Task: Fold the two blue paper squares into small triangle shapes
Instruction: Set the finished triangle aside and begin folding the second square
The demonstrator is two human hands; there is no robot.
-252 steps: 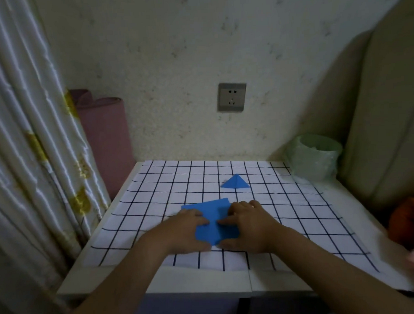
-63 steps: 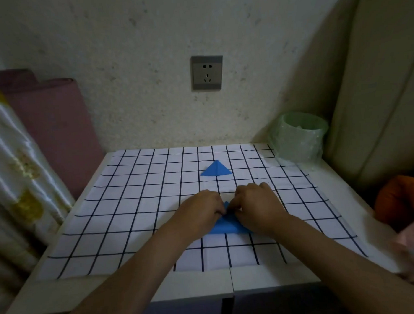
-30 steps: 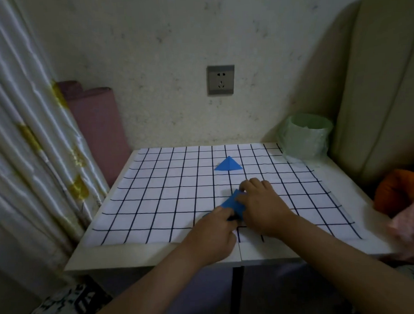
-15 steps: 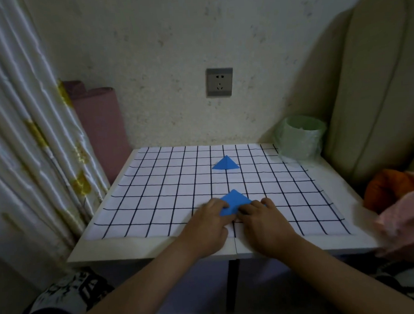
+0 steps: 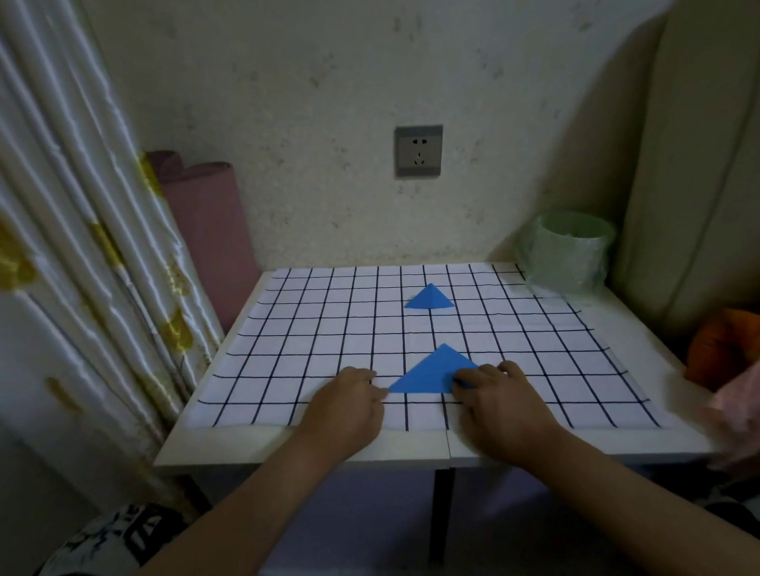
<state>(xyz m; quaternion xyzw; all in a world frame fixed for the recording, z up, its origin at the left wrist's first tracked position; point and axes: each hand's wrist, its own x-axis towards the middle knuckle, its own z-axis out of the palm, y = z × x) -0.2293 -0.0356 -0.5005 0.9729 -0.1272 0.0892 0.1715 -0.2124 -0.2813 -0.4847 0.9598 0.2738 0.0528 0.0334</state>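
A small white table [image 5: 228, 451] stands against a speckled wall, covered by a white cloth with a black grid [image 5: 328, 346]. Near the front edge lies a flat blue paper triangle [image 5: 430, 375], its long base running left to right and its point aimed away from the person. The left hand [image 5: 346, 409] rests palm down on the cloth, fingers loosely extended, fingertips just touching the triangle's left corner and gripping nothing. The right hand [image 5: 503, 406] lies flat too, its fingertips [image 5: 462, 378] pressing the triangle's right corner against the table rather than pinching it. The triangle sits between both hands, slightly nearer the right one, so any further fold would likely start from that side.

Farther back, near the cloth's middle, a second, smaller blue paper triangle [image 5: 428, 298] lies untouched, well apart from the hands. A pale green plastic-lined bin [image 5: 566, 253] stands at the back right corner.

Compared with half a second ago, the hands have slid apart toward the triangle's two base corners, uncovering most of its surface; the far triangle has not moved.
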